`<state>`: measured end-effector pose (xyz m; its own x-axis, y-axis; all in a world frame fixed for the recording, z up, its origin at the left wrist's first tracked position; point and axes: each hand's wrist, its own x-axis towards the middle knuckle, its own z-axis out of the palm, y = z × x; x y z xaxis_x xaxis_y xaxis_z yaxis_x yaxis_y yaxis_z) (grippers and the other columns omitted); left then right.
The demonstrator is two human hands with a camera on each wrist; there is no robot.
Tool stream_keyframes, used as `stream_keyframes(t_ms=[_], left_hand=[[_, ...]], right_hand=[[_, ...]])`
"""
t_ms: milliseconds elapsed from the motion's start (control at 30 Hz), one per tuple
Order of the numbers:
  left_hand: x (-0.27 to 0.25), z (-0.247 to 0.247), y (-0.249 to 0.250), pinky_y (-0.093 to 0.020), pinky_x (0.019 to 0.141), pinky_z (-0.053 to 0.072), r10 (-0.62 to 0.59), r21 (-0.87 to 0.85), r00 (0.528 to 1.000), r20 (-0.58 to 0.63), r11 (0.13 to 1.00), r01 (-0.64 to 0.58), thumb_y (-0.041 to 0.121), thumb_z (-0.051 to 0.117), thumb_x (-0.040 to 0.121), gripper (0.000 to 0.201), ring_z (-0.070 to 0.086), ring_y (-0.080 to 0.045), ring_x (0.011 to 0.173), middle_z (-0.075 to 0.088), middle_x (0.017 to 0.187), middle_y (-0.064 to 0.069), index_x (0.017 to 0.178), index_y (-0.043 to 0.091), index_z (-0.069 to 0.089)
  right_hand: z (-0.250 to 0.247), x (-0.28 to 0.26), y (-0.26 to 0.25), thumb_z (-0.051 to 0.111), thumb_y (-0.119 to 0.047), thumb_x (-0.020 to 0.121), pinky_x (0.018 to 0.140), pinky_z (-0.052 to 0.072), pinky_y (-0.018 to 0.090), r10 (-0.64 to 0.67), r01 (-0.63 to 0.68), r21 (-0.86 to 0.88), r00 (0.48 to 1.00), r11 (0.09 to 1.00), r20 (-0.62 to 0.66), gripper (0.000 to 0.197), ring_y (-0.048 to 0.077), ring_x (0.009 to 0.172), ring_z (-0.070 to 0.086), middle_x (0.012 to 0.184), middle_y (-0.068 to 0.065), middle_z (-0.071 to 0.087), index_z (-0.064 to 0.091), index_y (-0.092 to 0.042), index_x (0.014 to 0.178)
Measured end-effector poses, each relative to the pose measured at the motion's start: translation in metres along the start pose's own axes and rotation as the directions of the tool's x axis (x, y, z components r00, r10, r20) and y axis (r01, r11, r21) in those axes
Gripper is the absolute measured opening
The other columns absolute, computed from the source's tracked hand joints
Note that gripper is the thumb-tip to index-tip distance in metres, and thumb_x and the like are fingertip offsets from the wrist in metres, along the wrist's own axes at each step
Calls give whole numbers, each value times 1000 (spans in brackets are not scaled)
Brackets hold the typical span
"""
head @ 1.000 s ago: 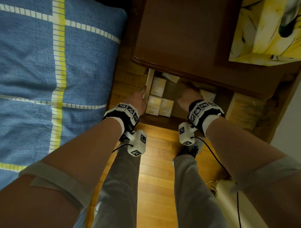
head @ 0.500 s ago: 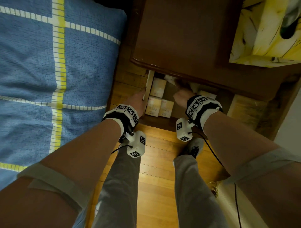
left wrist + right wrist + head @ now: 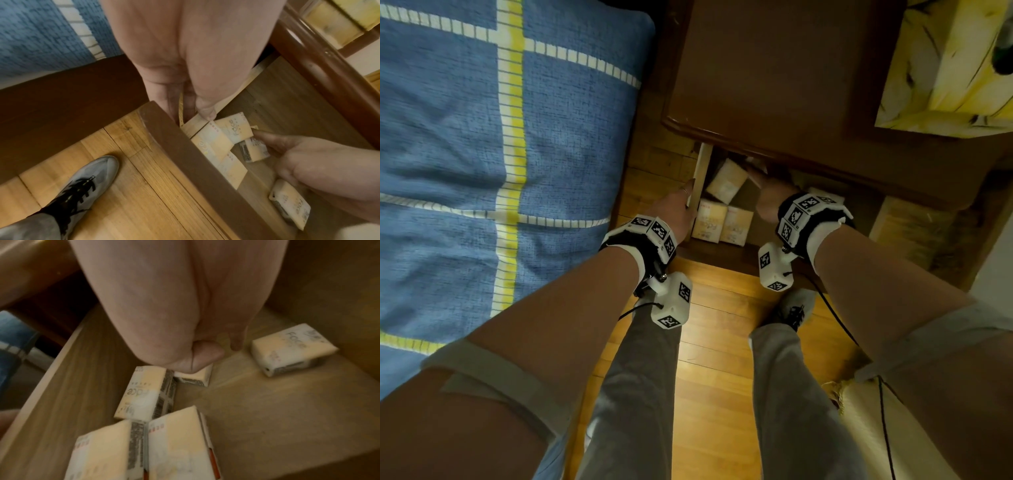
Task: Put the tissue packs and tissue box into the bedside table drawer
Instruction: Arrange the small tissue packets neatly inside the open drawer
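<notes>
The bedside table drawer is pulled out under the dark table top. Several pale yellow tissue packs lie inside: two side by side at the front left, and one tilted behind them. Another lies apart at the right. My right hand reaches into the drawer and pinches one more tissue pack beside the tilted one. My left hand grips the drawer's light left side wall. A yellow patterned box stands on the table top.
A bed with a blue and yellow cover runs close along the left of the table. My legs and grey shoes stand on the wooden floor before the drawer. A cable trails from my right wrist. The drawer's right half has bare floor.
My right hand has moved a little left and deeper into the drawer with its pack. The back-left pack now lies tilted. My left hand has stayed on the side wall.
</notes>
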<state>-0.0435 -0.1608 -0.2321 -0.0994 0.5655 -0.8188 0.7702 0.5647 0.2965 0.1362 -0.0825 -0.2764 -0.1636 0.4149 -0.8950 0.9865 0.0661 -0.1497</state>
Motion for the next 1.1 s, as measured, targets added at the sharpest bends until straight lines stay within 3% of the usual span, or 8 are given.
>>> stream_keyframes(t_ms=[133, 233, 400, 533, 667, 867, 1000, 1100], left_hand=[[0, -1, 3, -32, 78, 48, -9, 13, 1000, -5, 1000, 9, 21, 44, 99, 50, 63, -32, 104, 63, 122, -12, 147, 29, 31], [0, 1, 4, -31, 76, 48, -4, 17, 1000, -19, 1000, 5, 19, 43, 99, 51, 63, -33, 104, 63, 122, -13, 147, 27, 31], [0, 2, 3, -26, 58, 41, -6, 0, 999, -39, 1000, 6, 20, 41, 100, 50, 62, -32, 92, 64, 120, -13, 148, 27, 30], [2, 3, 1, -29, 74, 45, -24, -9, 999, -30, 1000, 24, 22, 42, 100, 51, 62, -31, 107, 62, 127, -10, 149, 28, 28], [5, 4, -2, -33, 81, 50, -28, -18, 999, -26, 999, 28, 22, 42, 99, 52, 62, -31, 107, 62, 129, -9, 149, 29, 28], [3, 3, 0, -30, 74, 46, -19, -21, 1000, -25, 1000, 18, 21, 41, 100, 52, 63, -30, 104, 61, 128, -11, 149, 27, 27], [3, 2, 0, -27, 72, 43, -20, -17, 1000, -19, 1000, 20, 21, 42, 100, 53, 62, -30, 106, 60, 128, -11, 150, 26, 25], [4, 2, -1, -25, 58, 41, -3, -41, 1000, -12, 999, 2, 21, 43, 99, 53, 57, -24, 87, 64, 122, -13, 149, 28, 26]], right_hand=[[2, -10, 18, 40, 5, 92, 117, 27, 44, 56, -52, 88, 998, 995, -40, 81, 31, 151, 3, 165, 2, -5, 10, -39, 153], [8, -10, 26, 45, -3, 93, 116, 32, 45, 113, -107, 106, 993, 989, -47, 79, 36, 150, 7, 165, 9, -1, 8, -37, 154], [13, -10, 11, 49, -10, 93, 101, 44, 43, 197, -194, 129, 980, 973, -10, 74, 41, 138, 36, 157, 20, 23, 14, -28, 155], [7, -9, -2, 48, -5, 93, 104, 43, 40, 120, -110, 165, 991, 980, -51, 68, 38, 138, 36, 153, 18, 29, 24, -27, 152], [8, -7, -7, 50, -5, 92, 82, 47, 27, 83, -68, 365, 996, 929, -24, 70, 30, 128, 50, 154, 10, 34, 28, -38, 150], [12, -16, 6, 69, -51, 81, 95, 40, 28, 131, -48, 596, 987, 801, -95, 80, 25, 133, 46, 150, 4, 42, 30, -32, 149], [8, -10, 1, 64, -33, 88, 91, 42, 29, 148, -65, 535, 982, 843, -114, 77, 28, 131, 47, 151, 8, 40, 23, -28, 153], [5, -5, -9, 57, -15, 90, 79, 41, 28, 138, -95, 506, 989, 857, -48, 71, 30, 126, 50, 151, 10, 39, 24, -23, 153]])
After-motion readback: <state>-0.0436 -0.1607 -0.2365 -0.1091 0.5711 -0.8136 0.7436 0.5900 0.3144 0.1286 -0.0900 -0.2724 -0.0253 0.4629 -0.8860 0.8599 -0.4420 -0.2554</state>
